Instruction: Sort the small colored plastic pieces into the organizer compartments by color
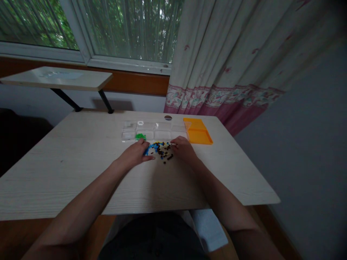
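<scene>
A small heap of blue, brown and yellow beads [162,149] lies on the pale wooden table [81,169]. My left hand [137,153] rests palm down at the heap's left edge, fingers curled together over the blue beads. My right hand [184,148] sits at the heap's right edge, fingers bent toward the beads. Just behind stands a clear compartment box [154,130]; one front compartment holds green beads [140,136]. Whether either hand pinches a bead is hidden.
An orange lid [197,131] lies to the right of the clear box. A small dark round object [168,117] sits at the table's far edge. A second small table [58,77] stands under the window at the back left. A curtain [230,65] hangs at the right.
</scene>
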Motion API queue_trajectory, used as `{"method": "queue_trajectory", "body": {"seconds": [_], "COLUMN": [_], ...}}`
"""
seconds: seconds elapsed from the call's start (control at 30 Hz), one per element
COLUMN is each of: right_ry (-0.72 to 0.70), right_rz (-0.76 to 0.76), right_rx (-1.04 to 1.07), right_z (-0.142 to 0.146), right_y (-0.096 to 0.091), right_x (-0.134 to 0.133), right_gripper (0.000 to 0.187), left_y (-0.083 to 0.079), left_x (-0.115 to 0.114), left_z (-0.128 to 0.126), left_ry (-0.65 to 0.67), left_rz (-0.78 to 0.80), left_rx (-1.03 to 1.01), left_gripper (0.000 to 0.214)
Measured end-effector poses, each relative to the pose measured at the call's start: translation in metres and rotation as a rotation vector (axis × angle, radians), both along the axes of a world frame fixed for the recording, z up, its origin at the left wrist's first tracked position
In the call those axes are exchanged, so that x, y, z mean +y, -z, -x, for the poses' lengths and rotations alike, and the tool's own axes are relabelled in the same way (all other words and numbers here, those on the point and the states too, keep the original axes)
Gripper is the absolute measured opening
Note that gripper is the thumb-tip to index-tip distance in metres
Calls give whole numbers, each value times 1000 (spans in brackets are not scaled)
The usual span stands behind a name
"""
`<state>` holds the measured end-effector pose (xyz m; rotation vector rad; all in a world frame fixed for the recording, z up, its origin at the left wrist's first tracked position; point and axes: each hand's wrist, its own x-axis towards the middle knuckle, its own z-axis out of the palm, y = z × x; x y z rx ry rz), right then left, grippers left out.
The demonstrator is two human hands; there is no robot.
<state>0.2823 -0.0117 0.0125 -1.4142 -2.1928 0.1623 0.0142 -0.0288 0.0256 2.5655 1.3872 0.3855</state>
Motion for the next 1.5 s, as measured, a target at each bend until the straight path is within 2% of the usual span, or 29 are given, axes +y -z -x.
{"method": "queue_trajectory", "body": {"seconds": [0.23, 0.33, 0.6, 0.83, 0.97, 1.1, 1.23, 1.37, 1.5], "right_ry": [19, 23, 47, 59, 63, 49, 5, -58, -99], "right_rz": [11, 13, -16, 13, -21, -41, -32, 124, 291], "right_rx": [-134, -161, -245, -421, -427, -274, 131, 471, 646], "right_z": [8, 9, 9, 20, 23, 17, 13, 22, 33], "right_y": [-5, -4, -4, -16, -15, -7, -2, -5, -11], "right_x": [0, 1, 3, -3, -4, 1, 4, 0, -10], "right_gripper": [19, 18, 20, 22, 22, 20, 16, 20, 24], "left_y": [11, 11, 4, 9, 8, 6, 2, -1, -2], "left_x": [0, 0, 9, 12, 10, 9, 7, 3, -3], "left_z": [-10, -16, -10, -7, -8, -9, -10, -14, -19], "left_ry": [76, 95, -78, -103, -93, -74, -24, 100, 171], "left_rz": [67, 47, -152, -196, -189, -188, -186, -256, -258], "left_rx": [-185, -269, -404, -441, -440, -438, -410, -398, -385], "left_gripper": [43, 34, 23, 25, 26, 27, 29, 29, 31]}}
